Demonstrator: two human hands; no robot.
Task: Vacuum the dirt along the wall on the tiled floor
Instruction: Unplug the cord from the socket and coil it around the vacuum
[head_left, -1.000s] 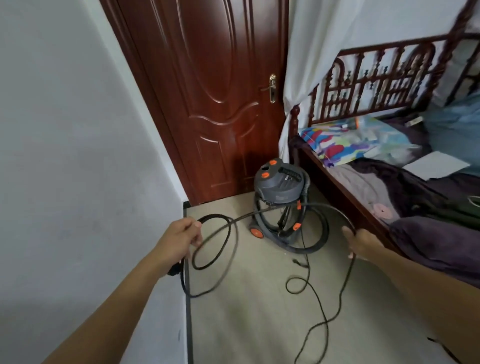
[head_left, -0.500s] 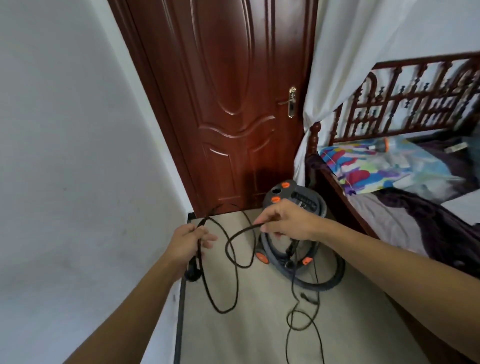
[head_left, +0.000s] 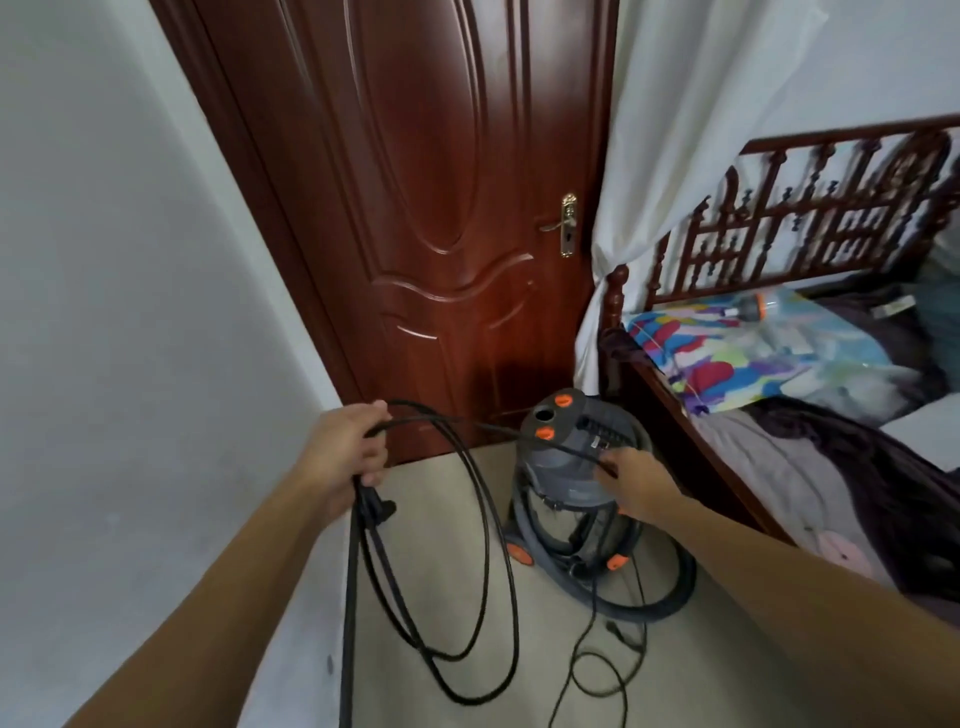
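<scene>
A grey canister vacuum (head_left: 574, 467) with orange knobs stands on the beige tiled floor (head_left: 447, 519) in front of the door, its grey hose (head_left: 670, 597) curled round its base. My left hand (head_left: 345, 454) grips several hanging loops of the black power cord (head_left: 493, 571), with the plug dangling just below the hand. My right hand (head_left: 631, 486) pinches the same cord, which runs taut between both hands across the top of the vacuum. More cord lies in loose loops on the floor.
A white wall (head_left: 130, 364) runs along the left with a dark baseboard (head_left: 348, 623). A shut red-brown door (head_left: 447, 208) fills the far side. A carved wooden bed (head_left: 779, 415) with bedding and a white curtain (head_left: 675, 130) bounds the right.
My left hand has risen and taken in more cord loops. My right hand has slid right along the cord, out over the vacuum's top, pulling that stretch taut.
</scene>
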